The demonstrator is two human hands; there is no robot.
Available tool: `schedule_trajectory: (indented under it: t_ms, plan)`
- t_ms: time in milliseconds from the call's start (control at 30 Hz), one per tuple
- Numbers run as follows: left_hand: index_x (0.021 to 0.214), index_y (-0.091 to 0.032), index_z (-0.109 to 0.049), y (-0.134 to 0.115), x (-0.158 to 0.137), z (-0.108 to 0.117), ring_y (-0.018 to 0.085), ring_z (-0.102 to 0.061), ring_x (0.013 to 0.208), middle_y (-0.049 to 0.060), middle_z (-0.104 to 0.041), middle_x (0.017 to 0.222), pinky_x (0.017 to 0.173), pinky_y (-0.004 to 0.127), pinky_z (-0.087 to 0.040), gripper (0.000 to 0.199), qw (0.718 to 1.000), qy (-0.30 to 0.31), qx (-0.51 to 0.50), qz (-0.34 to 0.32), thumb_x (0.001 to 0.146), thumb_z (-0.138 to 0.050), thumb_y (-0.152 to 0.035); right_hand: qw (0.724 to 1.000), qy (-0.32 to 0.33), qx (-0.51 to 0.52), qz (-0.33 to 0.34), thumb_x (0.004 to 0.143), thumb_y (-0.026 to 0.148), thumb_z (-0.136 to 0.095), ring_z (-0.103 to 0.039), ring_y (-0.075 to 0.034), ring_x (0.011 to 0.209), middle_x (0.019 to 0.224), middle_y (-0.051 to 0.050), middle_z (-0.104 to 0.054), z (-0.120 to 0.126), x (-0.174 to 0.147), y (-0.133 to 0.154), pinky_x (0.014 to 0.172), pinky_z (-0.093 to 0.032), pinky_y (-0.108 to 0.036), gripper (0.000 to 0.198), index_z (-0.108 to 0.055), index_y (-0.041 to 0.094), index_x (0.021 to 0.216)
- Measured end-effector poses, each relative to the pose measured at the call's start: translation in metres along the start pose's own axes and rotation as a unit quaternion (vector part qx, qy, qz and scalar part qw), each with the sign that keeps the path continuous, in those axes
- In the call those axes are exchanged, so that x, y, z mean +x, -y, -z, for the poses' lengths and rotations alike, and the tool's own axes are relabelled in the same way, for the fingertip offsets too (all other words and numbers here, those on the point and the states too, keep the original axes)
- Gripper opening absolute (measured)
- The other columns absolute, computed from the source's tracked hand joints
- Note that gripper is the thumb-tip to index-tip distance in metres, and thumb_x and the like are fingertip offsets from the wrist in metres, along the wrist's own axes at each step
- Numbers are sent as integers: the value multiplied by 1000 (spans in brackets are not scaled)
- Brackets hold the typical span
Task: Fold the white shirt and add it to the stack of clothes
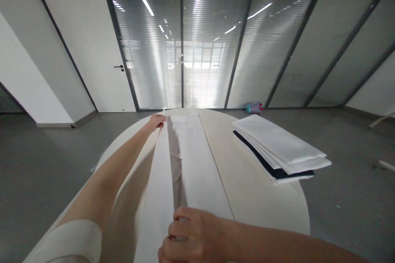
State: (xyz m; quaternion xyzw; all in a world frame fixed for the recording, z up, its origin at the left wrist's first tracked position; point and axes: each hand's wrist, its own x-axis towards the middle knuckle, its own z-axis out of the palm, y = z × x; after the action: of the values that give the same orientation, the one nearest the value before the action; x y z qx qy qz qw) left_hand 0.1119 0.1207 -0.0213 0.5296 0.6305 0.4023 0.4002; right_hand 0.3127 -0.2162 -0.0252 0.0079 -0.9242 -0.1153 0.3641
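A long white cloth [200,164] lies lengthwise on the round table, its left side lifted and folding over toward the middle. At the far end, my left hand [157,121] pinches the corner of that raised side. Close to me, my right hand [194,236] has its fingers curled around the near part of the same side. Between the raised strip and the flat part runs a shadowed gap, with some of the inner layer showing. The near end of the cloth is hidden behind my right hand and the lower frame edge.
A stack of folded white cloths [277,139] with one dark layer [262,158] sits on the right of the cream round table [243,197]. Behind stand glass partitions with blinds [203,49] and a white door [83,41]. A blue and red bundle [254,108] lies on the floor.
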Motion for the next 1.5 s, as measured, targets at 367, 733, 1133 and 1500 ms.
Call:
schedule_trajectory:
  t_ms: [367, 733, 1133, 1500]
  plan:
    - [103, -13, -68, 8, -12, -110, 33, -65, 110, 17, -73, 106, 84, 33, -50, 36, 959, -29, 265, -94, 68, -74, -17, 986, 97, 42, -130, 96, 23, -62, -52, -11, 66, 69, 4, -61, 39, -58, 6, 70, -45, -27, 12, -64, 24, 84]
    - [124, -21, -63, 7, -10, -111, 24, -66, 113, 10, -73, 117, 88, 30, -50, 39, 928, -52, 346, -127, 85, -61, -29, 964, 152, 48, -213, 85, 18, -63, -51, -15, 86, 104, -5, -61, 16, -86, 4, 80, -39, -29, 8, -55, 19, 85]
    - [117, -18, -69, 16, -9, -120, 32, -64, 114, 16, -66, 124, 91, 42, -51, 36, 883, -33, 427, -195, 93, -49, -37, 969, 162, 40, -183, 83, 20, -65, -51, -15, 79, 100, -3, -64, 15, -85, 5, 73, -40, -29, 11, -54, 20, 84]
    - [146, -25, -46, 25, 18, -110, 30, -30, 147, 6, -35, 161, 116, 52, -29, 49, 816, 84, 500, -276, 98, -38, -32, 968, 170, 53, -177, 82, 24, -63, -50, -15, 77, 96, -2, -63, 12, -86, 3, 70, -38, -30, 9, -56, 20, 81]
